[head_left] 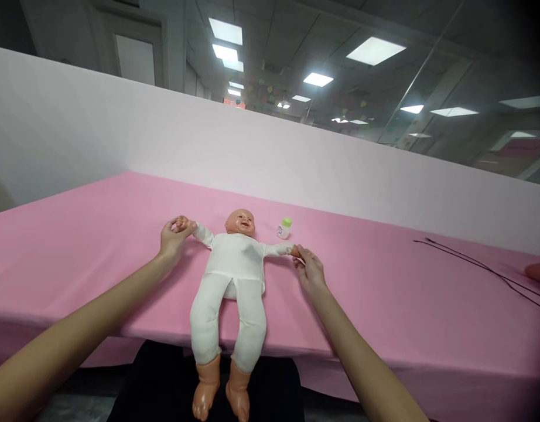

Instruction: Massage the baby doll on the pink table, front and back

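Note:
A baby doll in a white cloth suit lies on its back on the pink-covered table. Its head points away from me, and its bare feet hang over the near edge above my lap. My left hand is closed round the doll's hand on the left, holding that arm out sideways. On the other side, my right hand pinches the doll's other hand between thumb and fingers. Both doll arms are spread wide. Beside the doll's head stands a small bottle with a green cap, touched by neither hand.
Two thin dark cords lie across the table at the right. A skin-coloured rounded object is partly cut off at the right edge. Behind the table runs a low white wall with glass above it.

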`<action>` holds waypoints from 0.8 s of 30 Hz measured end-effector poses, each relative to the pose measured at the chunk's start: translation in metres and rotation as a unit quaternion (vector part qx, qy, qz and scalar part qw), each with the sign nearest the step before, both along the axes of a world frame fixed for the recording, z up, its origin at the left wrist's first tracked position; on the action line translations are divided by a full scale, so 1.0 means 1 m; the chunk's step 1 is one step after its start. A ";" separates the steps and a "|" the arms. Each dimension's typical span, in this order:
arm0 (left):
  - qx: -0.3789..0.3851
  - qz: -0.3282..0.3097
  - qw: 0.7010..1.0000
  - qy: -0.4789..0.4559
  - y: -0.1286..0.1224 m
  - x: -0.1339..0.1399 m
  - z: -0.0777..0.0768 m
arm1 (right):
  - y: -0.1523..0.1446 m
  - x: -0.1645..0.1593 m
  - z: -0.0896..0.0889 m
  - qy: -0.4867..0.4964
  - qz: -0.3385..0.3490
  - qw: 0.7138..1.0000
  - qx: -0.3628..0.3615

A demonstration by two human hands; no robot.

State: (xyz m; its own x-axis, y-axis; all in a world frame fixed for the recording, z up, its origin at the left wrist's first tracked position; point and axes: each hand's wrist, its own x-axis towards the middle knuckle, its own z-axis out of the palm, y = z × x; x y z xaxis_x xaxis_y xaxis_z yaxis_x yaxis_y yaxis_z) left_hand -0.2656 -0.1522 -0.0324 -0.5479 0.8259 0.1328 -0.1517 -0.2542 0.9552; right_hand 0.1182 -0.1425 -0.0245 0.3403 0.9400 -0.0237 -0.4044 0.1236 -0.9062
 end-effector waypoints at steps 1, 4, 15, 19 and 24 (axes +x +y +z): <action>0.004 -0.004 1.000 -0.020 0.002 0.003 0.000 | 0.003 0.001 -0.003 0.015 -0.027 0.999 0.012; 0.013 -0.027 0.999 -0.033 0.010 0.007 -0.002 | 0.012 0.002 -0.012 0.024 -0.052 0.998 0.036; 0.063 -0.064 0.981 0.174 0.052 0.020 -0.044 | 0.059 -0.026 -0.038 -0.132 -0.002 0.991 -0.014; 0.064 -0.086 0.973 0.206 0.047 0.020 -0.049 | 0.055 -0.027 -0.040 -0.208 -0.010 0.978 0.031; 0.074 -0.087 0.975 0.189 0.036 0.024 -0.041 | 0.048 -0.026 -0.034 -0.170 -0.025 0.983 0.067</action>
